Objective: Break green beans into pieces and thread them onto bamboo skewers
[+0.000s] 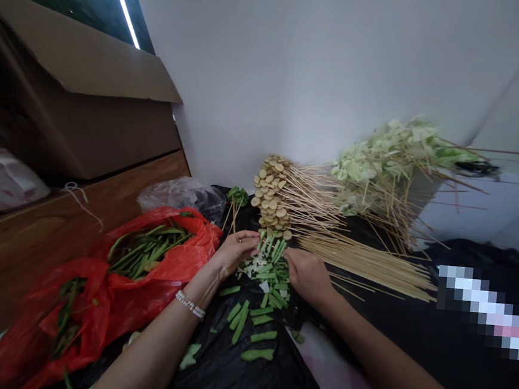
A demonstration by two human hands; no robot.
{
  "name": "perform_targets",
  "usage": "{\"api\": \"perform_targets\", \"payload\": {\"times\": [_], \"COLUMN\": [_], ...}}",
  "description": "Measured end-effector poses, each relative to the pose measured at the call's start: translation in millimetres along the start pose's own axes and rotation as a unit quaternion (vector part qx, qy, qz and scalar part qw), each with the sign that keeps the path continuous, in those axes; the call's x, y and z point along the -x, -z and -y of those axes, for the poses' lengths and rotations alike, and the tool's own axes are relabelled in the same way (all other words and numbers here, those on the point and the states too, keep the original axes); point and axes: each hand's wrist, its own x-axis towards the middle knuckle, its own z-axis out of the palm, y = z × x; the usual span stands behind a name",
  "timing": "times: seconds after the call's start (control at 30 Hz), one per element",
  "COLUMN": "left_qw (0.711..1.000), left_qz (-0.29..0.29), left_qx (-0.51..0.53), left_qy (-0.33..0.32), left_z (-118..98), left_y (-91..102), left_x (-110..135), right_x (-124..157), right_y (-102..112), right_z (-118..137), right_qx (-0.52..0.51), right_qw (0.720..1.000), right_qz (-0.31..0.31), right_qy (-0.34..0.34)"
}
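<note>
Left hand, right hand curled over cut beans, grip unclear, red plastic bag beside, bamboo skewers beyond

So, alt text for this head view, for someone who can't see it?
Left hand and right hand work over cut green vegetable pieces on black plastic, beside a red bag of green stalks and a pile of wooden skewers.

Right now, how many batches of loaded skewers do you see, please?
3: tan slices by the wall, pale green leaves at right, a green bunch behind the left hand. Some may be hidden.
</note>
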Motion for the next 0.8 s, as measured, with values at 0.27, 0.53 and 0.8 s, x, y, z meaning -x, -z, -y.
{"api": "perform_targets", "payload": {"times": [0.27, 0.53, 0.8], "left_qw": [0.999, 0.998, 0.974], "left_qz": [0.021, 0.041, 0.15], "left_qx": [-0.027, -0.04, -0.167], "left_qy": [-0.005, -0.001, 0.024], "left_z": [1, -3, 0], "left_y": [0.8, -2.3, -4.7], "left_x": [0, 1, 8], "right_x": [-1, -3, -5], "right_y": [-1, 0, 0], "right_z": [0, -5, -13], "right_qx": [0.0, -0.035, -0.03], "right_qw": [1.0, 0.998, 0.995], "right_qz": [-0.009, -0.057, -0.099], "right_qy": [0.008, -0.005, -0.017]}}
